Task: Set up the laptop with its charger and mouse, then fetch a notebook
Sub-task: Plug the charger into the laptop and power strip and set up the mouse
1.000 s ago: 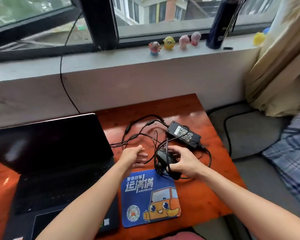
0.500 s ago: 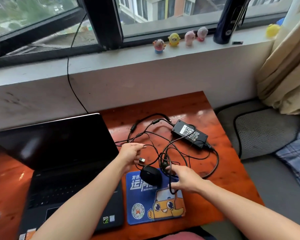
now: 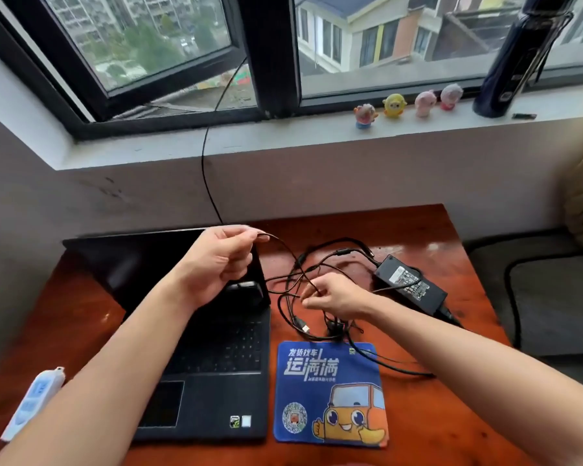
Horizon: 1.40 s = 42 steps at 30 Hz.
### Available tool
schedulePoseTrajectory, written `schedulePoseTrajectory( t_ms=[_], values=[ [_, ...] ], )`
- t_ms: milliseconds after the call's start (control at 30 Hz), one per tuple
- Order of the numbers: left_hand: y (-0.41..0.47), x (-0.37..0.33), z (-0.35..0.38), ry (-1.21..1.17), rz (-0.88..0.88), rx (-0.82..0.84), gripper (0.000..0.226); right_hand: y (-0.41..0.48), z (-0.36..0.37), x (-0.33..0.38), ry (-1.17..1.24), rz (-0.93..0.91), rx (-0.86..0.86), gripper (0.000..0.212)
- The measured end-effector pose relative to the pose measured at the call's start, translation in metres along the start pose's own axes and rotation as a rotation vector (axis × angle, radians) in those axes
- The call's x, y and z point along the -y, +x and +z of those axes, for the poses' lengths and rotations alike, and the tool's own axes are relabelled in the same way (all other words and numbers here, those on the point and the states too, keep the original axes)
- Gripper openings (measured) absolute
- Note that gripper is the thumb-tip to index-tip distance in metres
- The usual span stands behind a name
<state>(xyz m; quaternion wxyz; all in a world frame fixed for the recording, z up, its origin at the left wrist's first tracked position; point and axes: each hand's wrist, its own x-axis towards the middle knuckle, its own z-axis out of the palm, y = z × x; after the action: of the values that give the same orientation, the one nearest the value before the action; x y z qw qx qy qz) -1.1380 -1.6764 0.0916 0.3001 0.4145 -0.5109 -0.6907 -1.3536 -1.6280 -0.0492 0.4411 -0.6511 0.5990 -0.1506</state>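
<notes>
Left hand (image 3: 216,264): raised over the laptop (image 3: 202,358), fingers pinched on a thin cable (image 3: 283,245).
Right hand (image 3: 337,294): fingertips closed on the tangled cords (image 3: 293,297).
USB plug (image 3: 304,327): near the mouse pad (image 3: 330,395).
Charger brick (image 3: 411,285): far right on the table (image 3: 458,415).

The worktop (image 3: 418,425) is glossy reddish-brown wood. On it, at nine o'clock from the mat, lies a black laptop (image 3: 212,375). The mouse mat (image 3: 329,395) is blue with white characters and an orange cartoon car. The charger brick (image 3: 411,285) and tangled cables (image 3: 293,290) are black.
</notes>
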Motion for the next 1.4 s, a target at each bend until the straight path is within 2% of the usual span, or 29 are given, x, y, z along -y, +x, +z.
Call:
schedulePoseTrajectory(
  t_ms=[33, 133, 200, 300, 367, 433, 467, 567, 667, 733, 800, 900, 967, 1033, 1167, 1267, 1400],
  values=[
    [-0.004, -0.009, -0.009, -0.063, 0.029, -0.015, 0.017, 0.003, 0.003, 0.000, -0.036, 0.018, -0.007, 0.013],
    [-0.016, -0.021, -0.038, -0.133, 0.085, -0.086, 0.018, 0.007, -0.007, -0.005, -0.088, 0.084, -0.132, 0.041],
    [-0.024, -0.012, -0.056, -0.104, 0.071, -0.168, 0.016, 0.007, -0.024, 0.001, -0.117, 0.101, -0.262, 0.043],
    [-0.027, 0.017, -0.076, -0.028, -0.007, -0.283, 0.018, 0.003, -0.056, 0.033, 0.068, -0.033, -0.434, 0.042],
    [-0.026, 0.042, -0.087, 0.080, -0.076, -0.340, 0.018, -0.001, -0.076, 0.063, 0.281, -0.141, -0.499, 0.043],
    [-0.025, 0.066, -0.094, 0.189, -0.136, -0.365, 0.020, -0.007, -0.091, 0.091, 0.478, -0.212, -0.515, 0.040],
    [-0.023, 0.077, -0.096, 0.226, -0.154, -0.371, 0.020, -0.011, -0.098, 0.100, 0.475, -0.238, -0.520, 0.039],
    [-0.021, 0.100, -0.104, 0.326, -0.172, -0.434, 0.021, -0.020, -0.111, 0.110, 0.163, -0.251, -0.427, 0.022],
    [-0.020, 0.114, -0.116, 0.468, -0.174, -0.509, 0.020, -0.028, -0.116, 0.097, -0.103, -0.099, -0.265, 0.006],
    [-0.021, 0.123, -0.124, 0.559, -0.183, -0.560, 0.019, -0.030, -0.115, 0.079, -0.227, 0.010, -0.274, 0.005],
    [-0.021, 0.129, -0.129, 0.628, -0.192, -0.611, 0.019, -0.035, -0.120, 0.055, -0.198, 0.088, -0.313, 0.006],
    [-0.022, 0.136, -0.133, 0.691, -0.192, -0.651, 0.019, -0.048, -0.120, 0.020, 0.056, 0.168, -0.383, 0.007],
    [-0.019, 0.141, -0.129, 0.745, -0.191, -0.639, 0.019, -0.056, -0.108, 0.007, 0.194, 0.197, -0.444, 0.011],
    [-0.016, 0.148, -0.121, 0.845, -0.242, -0.589, 0.015, -0.060, -0.089, 0.005, 0.258, 0.178, -0.423, 0.009],
    [-0.014, 0.166, -0.103, 1.039, -0.413, -0.360, 0.010, -0.069, -0.055, 0.012, 0.168, 0.139, -0.150, 0.004],
    [-0.009, 0.175, -0.081, 1.004, -0.389, -0.264, 0.024, -0.082, -0.048, 0.009, 0.214, 0.175, -0.098, 0.010],
    [0.008, 0.175, -0.036, 0.872, -0.276, -0.175, 0.022, -0.097, -0.061, 0.003, 0.352, 0.198, -0.143, 0.013]
  ],
)
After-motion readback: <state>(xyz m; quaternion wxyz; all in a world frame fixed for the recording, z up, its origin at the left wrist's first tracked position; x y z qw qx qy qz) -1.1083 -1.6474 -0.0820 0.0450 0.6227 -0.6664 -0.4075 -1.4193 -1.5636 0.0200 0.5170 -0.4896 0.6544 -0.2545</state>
